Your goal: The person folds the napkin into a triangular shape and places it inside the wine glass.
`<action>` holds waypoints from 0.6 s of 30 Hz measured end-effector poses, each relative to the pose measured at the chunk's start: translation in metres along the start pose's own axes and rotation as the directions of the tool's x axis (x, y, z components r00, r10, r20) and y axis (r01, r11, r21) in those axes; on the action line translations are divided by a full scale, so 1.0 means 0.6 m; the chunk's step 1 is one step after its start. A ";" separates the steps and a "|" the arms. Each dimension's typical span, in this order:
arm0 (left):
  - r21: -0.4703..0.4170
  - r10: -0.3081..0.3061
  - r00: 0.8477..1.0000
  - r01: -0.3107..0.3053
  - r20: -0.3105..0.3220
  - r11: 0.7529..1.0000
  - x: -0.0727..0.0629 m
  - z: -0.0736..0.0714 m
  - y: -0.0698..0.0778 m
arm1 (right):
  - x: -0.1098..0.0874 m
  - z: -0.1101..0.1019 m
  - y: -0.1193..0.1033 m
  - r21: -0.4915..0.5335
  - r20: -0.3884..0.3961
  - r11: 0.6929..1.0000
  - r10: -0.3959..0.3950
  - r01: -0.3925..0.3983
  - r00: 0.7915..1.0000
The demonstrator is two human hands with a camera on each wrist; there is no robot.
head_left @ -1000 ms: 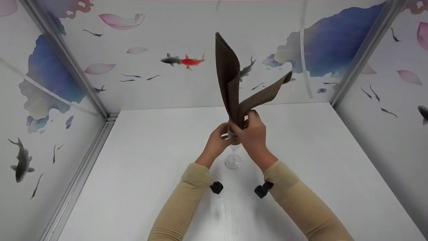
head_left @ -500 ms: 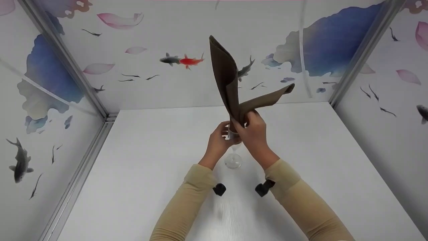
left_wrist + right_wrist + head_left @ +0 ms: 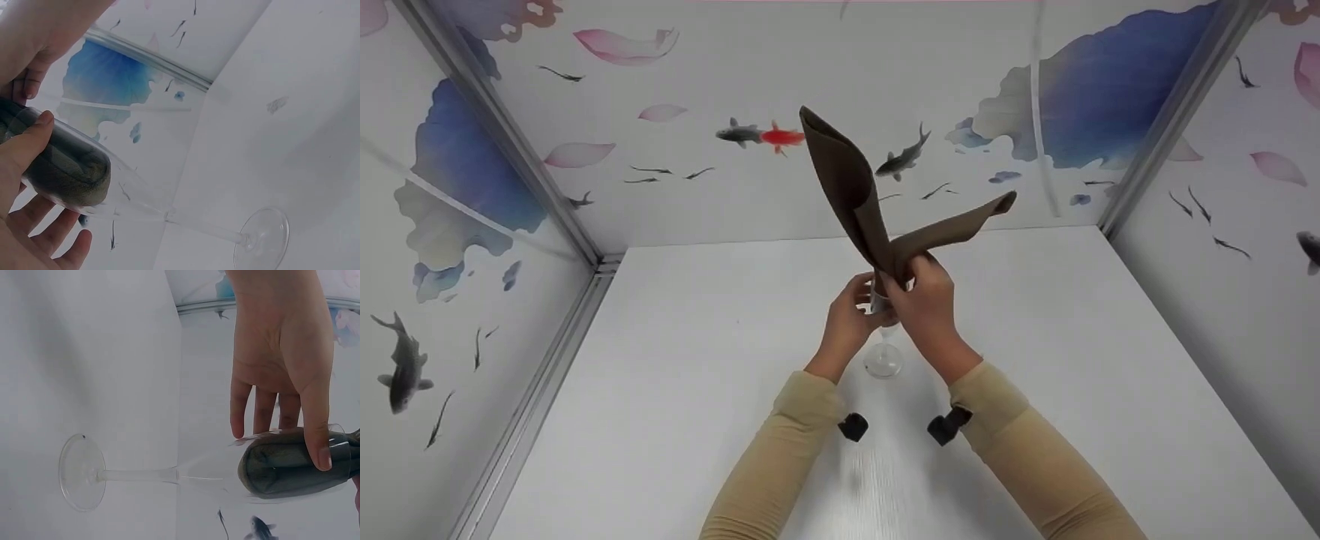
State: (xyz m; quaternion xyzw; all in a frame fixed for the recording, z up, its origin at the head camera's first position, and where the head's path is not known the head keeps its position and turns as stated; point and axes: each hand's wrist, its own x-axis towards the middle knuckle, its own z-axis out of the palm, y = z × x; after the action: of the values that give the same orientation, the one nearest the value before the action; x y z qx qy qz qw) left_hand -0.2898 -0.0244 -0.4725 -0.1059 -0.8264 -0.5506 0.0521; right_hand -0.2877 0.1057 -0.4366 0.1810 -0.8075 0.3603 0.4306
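Note:
A brown cloth napkin (image 3: pixel 840 169) stands with its lower end stuffed into a stemmed glass flute (image 3: pixel 883 361). Above the rim it parts into two rolled leaves: the larger rises toward the upper left, the narrower slants right. Wrapped round the glass bowl, my left hand (image 3: pixel 846 326) steadies it with thumb in front and fingers behind. My right hand (image 3: pixel 928 304) pinches the napkin near the rim, thumb on the near side. In the left wrist view the napkin's rounded bottom (image 3: pixel 93 180) shows through the glass, above the bowl's narrow lower part.
A white table (image 3: pixel 682 360) lies beneath, walled at the back and sides by panels (image 3: pixel 780 202) printed with fish, petals and blue leaves. Metal frame strips (image 3: pixel 529 142) run along the corners. Black wrist-camera mounts (image 3: pixel 853 427) hang at both sleeves.
The napkin's large leaf has tipped left and downward, while the narrower right leaf has dropped lower. Both hands stay at nearly the same place on the glass and napkin.

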 end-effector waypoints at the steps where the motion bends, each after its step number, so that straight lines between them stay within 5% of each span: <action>1: 0.002 -0.004 1.000 0.004 -0.002 1.000 0.000 0.000 0.000 | -0.001 0.001 0.000 -0.004 -0.001 1.000 0.001 -0.001 1.000; 8: -0.017 -0.052 0.999 0.052 -0.010 0.998 0.000 0.005 0.000 | -0.006 0.006 0.001 -0.019 0.012 1.000 0.006 -0.006 1.000; 18: -0.039 -0.040 0.999 0.039 -0.020 0.998 -0.003 0.011 0.003 | -0.011 0.009 0.003 -0.033 0.011 0.999 0.010 -0.010 1.000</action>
State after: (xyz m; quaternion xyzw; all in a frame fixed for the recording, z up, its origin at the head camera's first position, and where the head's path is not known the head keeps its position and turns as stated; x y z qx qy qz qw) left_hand -0.2872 -0.0180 -0.4737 -0.0847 -0.8171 -0.5682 0.0478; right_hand -0.2880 0.1030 -0.4447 0.1717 -0.8167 0.3480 0.4271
